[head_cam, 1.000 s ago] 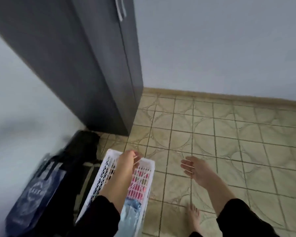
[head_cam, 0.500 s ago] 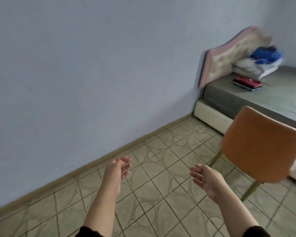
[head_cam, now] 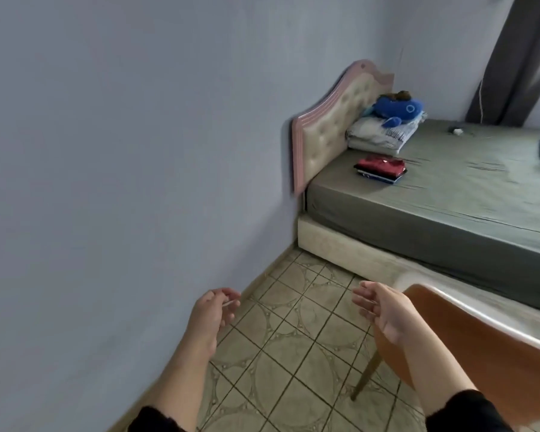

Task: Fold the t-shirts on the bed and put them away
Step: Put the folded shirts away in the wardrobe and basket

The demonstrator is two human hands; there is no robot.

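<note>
Since the earlier frame your view had swung further right, bringing the bed (head_cam: 449,188) nearer and the orange chair (head_cam: 468,347) close under your right hand (head_cam: 384,310). Both that hand and your left hand (head_cam: 211,310) hung over the tiled floor (head_cam: 293,353), fingers loosely curled and holding nothing. The folded t-shirts (head_cam: 381,167), red on top, lay stacked flat near the headboard (head_cam: 328,132), long axis roughly across the mattress, just before the pillows (head_cam: 381,135); the chair stood between you and the bed.

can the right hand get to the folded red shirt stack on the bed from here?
Probably not yet. The right hand is open and empty, low over the floor, while the folded stack lies up on the bed near the headboard. The orange chair stands between them; stepping closer looks necessary.
</note>
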